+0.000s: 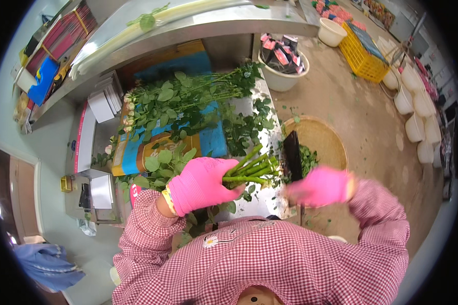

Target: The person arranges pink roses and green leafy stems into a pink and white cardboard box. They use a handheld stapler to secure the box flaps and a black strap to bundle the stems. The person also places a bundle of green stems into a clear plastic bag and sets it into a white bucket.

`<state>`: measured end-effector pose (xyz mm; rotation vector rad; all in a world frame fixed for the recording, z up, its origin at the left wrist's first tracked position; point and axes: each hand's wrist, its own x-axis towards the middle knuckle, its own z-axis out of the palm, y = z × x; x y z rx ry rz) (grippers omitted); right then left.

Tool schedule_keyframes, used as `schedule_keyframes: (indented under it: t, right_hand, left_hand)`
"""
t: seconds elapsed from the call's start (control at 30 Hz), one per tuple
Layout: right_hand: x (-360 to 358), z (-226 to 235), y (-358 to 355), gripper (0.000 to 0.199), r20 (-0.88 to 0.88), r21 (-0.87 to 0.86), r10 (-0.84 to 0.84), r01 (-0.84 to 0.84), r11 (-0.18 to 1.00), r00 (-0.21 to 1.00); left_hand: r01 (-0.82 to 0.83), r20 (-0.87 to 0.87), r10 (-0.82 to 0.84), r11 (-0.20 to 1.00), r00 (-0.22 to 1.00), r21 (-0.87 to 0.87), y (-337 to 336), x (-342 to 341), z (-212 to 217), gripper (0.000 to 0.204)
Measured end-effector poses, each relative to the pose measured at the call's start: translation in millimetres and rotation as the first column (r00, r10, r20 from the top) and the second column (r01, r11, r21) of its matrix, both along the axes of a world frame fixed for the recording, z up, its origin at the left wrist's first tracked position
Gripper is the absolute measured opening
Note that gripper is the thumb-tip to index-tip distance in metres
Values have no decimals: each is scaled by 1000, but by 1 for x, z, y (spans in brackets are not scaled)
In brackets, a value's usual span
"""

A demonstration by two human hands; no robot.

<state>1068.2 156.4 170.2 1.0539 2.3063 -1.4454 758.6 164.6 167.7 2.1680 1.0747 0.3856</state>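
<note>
So both hands were in pink gloves. The left hand (201, 184) was clamped around a bunch of green stems (250, 169), holding the cut ends out over the edge of the bench (249, 109). The right hand (320, 186) was just beside those ends, blurred, apparently gripping a dark flat blade (292, 155), though I couldn't tell how tightly. More leafy roses (188, 104) lay across the bench, and a round woven basket (323, 140) of green trimmings sat on the floor beneath.
</note>
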Motion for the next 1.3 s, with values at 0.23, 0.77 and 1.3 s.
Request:
schedule_keyframes:
  t: [0.23,0.77,1.3]
  right_hand:
    - [-80,75,51,44,-7,1000,607,10,-2,795]
    - [-37,-51,49,27,-344,844,153,234,482,927]
    - [-99,-50,-77,16,-336,503,210,-14,864,918]
  left_hand:
    - [50,-39,-49,998,998,25,-32,1,2,29]
    - [171,-169,-177,984,970,-49,-46,24,-15,32]
    - [-39,-145,69,979,987,198,-35,-7,-43,27]
